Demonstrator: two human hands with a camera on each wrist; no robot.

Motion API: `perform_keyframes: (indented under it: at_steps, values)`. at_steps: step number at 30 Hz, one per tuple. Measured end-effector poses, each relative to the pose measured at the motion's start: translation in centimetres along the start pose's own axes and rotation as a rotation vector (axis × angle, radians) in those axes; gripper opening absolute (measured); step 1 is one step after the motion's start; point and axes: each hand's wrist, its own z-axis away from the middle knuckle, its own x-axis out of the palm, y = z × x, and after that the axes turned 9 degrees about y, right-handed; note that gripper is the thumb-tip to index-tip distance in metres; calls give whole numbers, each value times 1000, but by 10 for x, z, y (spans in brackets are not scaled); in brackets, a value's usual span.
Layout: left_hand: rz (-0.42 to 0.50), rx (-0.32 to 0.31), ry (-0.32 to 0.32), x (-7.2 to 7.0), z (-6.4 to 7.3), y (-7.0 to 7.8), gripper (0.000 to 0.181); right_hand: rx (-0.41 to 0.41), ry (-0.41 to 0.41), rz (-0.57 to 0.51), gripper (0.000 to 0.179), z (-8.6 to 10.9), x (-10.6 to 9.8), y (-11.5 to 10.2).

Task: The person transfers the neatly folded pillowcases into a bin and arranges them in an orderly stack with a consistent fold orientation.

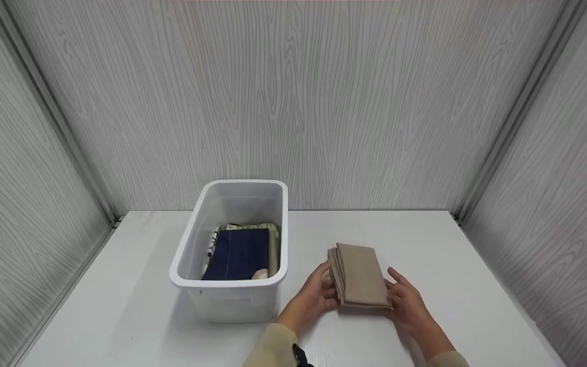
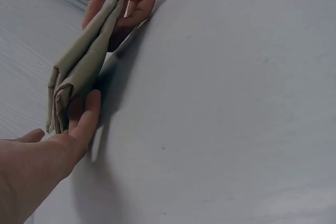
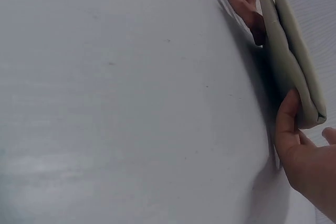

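Note:
A folded tan cloth (image 1: pixel 364 275) is held between the two hands, tilted, with its layered edges showing on the left side. My left hand (image 1: pixel 311 295) holds its left end, fingers bent beneath the layers. At the opposite end my right hand (image 1: pixel 408 300) supports it with fingers under the edge and the thumb raised apart from the fabric. In the left wrist view the cloth (image 2: pixel 86 59) shows thick stacked folds, with the left fingers (image 2: pixel 88 116) tucked below. The right wrist view shows the cloth (image 3: pixel 294 61) with the right fingers (image 3: pixel 286 124) against its underside.
A white plastic bin (image 1: pixel 230 283) stands to the left of the hands. Inside lie a folded navy cloth (image 1: pixel 240 252) and patterned green fabric (image 1: pixel 273 234). The white table (image 1: pixel 405 229) meets grey wood-grain panels (image 1: pixel 293 102) at the back and both sides.

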Motion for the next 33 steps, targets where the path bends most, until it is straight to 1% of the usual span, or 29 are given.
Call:
perform_keyframes:
  at_steps: [3, 5, 9, 13, 18, 22, 25, 29, 33]
  values:
    - [24, 4, -7, 0, -2, -1, 91, -1, -16, 13, 80, -1, 0, 0]
    - [21, 11, -8, 1, -3, -1, 89, -3, -17, 23, 80, -1, 0, 0]
    - [-25, 22, 4, 3, -5, 0, 87, 2, -6, 44, 79, -1, -1, -1]
    - [-77, 36, 29, 2, -5, 2, 91, 25, 11, 29, 79, -1, -1, -1]
    - [-121, 24, 45, 0, -4, 6, 90, 26, 17, 51, 77, -2, 0, -2]
    - [-130, 2, 26, -1, -2, 10, 86, 27, 10, 97, 76, -3, 1, -3]
    - [-164, -10, 4, -2, 0, 11, 84, 19, 9, 143, 73, -4, 0, -3]
    - [-203, -21, -8, -1, 1, 12, 88, 15, 4, 193, 72, -5, 0, -3]
    - [-200, -20, -21, -3, 3, 13, 92, 16, 8, 218, 72, -7, 0, -3]
